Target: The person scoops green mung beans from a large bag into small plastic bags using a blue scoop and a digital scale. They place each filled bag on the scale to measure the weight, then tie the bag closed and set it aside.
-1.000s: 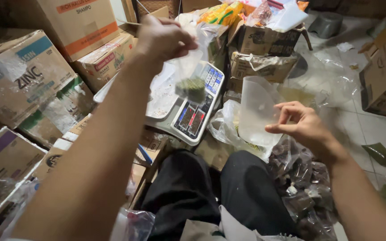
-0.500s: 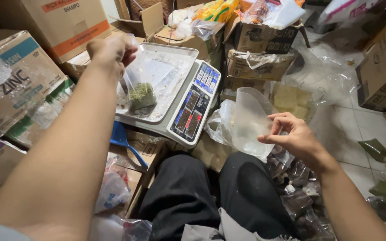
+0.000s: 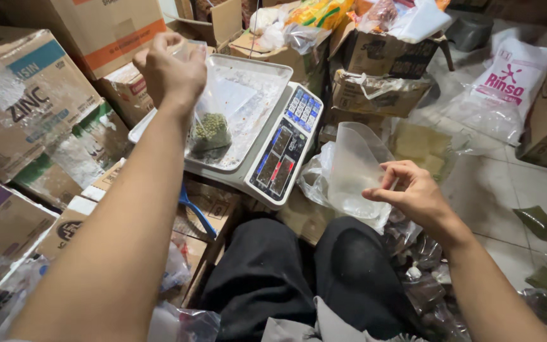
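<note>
- Nearest the camera, at 6 o'clock, black-trousered knees (image 3: 299, 278) are seen; the person is seated on the floor.
- At 4 o'clock, the right hand (image 3: 413, 193) is closed in a pinch on the rim of an empty clear plastic bag (image 3: 356, 168), which is held upright with its mouth partly open.
- The empty bag is judged very light, limp and slippery; it is best taken at the rim, as it is now, since the walls would collapse under any grip lower down.
- At 8 o'clock, a blue plastic handle (image 3: 194, 212) lies on flattened cardboard; the tool's kind cannot be told.
- At centre, a white electronic weighing scale with a steel pan and blue keypad (image 3: 280, 149) is set on boxes, tilted toward the knees.
- At 11 o'clock, the left hand (image 3: 169, 73) is closed around the gathered neck of a small clear plastic bag of green beans (image 3: 210, 130).
- The filled bag hangs over the left part of the pan; whether its bottom touches the pan cannot be told.
- The filled bag is judged light but bottom-heavy, soft and loose in shape; the film could tear or spill, so a hold at the neck is favoured.
- Farther out, from 9 to 1 o'clock, brown cardboard cartons (image 3: 30, 104) are stacked; a white printed sack (image 3: 508, 85) lies at 2 o'clock.
</note>
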